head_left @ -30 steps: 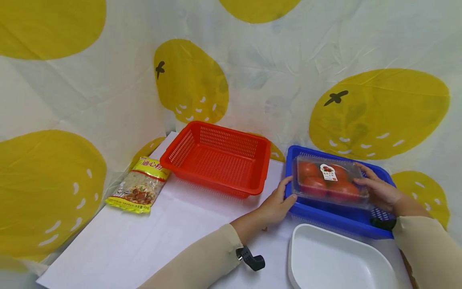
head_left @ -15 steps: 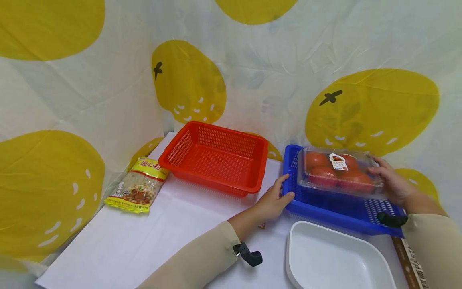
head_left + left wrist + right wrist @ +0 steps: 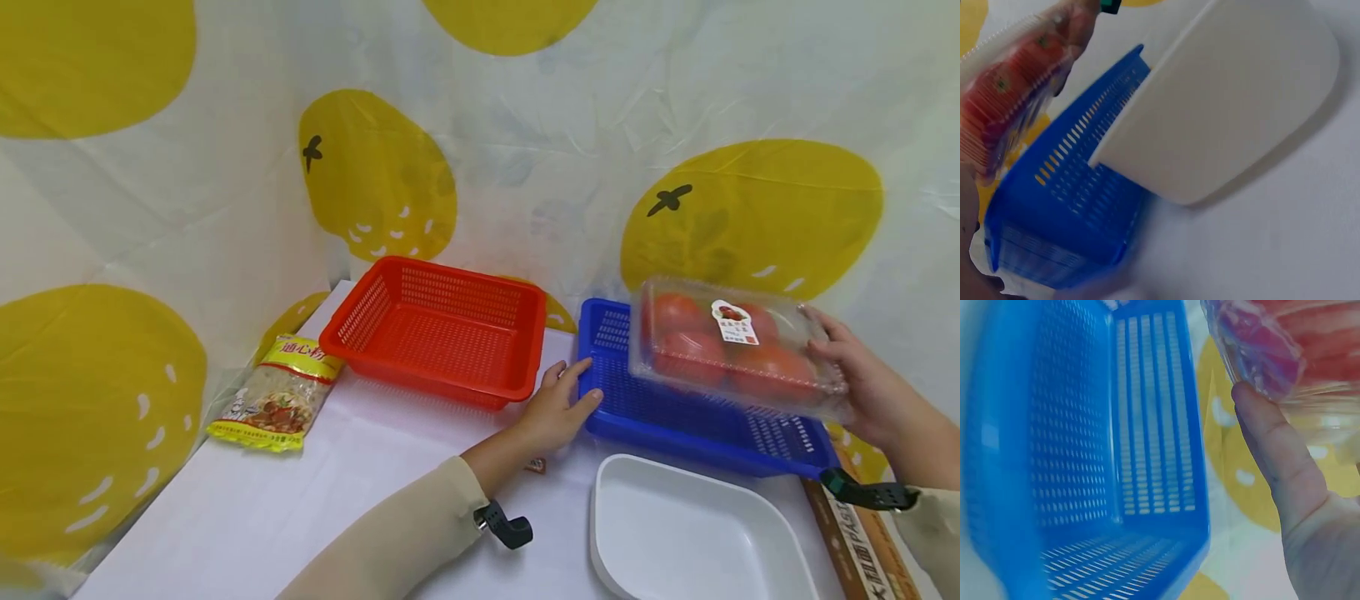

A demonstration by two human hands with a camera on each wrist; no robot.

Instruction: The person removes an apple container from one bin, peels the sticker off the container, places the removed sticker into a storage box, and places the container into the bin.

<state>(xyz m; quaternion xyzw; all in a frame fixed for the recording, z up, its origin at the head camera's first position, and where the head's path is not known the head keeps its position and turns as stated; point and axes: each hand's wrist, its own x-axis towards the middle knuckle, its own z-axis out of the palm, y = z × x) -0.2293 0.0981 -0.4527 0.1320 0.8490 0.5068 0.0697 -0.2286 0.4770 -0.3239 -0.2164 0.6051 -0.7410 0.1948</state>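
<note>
A clear plastic box of tomatoes (image 3: 693, 358) with a white label is in my right hand (image 3: 862, 383), which grips its right end above the blue basket (image 3: 757, 454). In the right wrist view, the thumb (image 3: 1282, 447) presses against the box beside the basket. My left hand (image 3: 555, 408) is at the basket's left rim, fingers and thumb spread and fingertips right at the edge. In the left wrist view, the tomato box hangs over the basket's far rim, and that hand shows only partly at the lower left.
A red basket (image 3: 438, 383) stands left of the blue one, with a yellow bag of pasta (image 3: 277, 396) leaning by it. A white basin (image 3: 690, 525) sits in front. A brown pasta package (image 3: 855, 533) lies at right. Patterned cloth (image 3: 525, 167) closes off the back.
My right hand has raised the tomato box from inside the blue basket, up and to the right. My left hand stays at the basket's left rim. The head view has turned slightly right.
</note>
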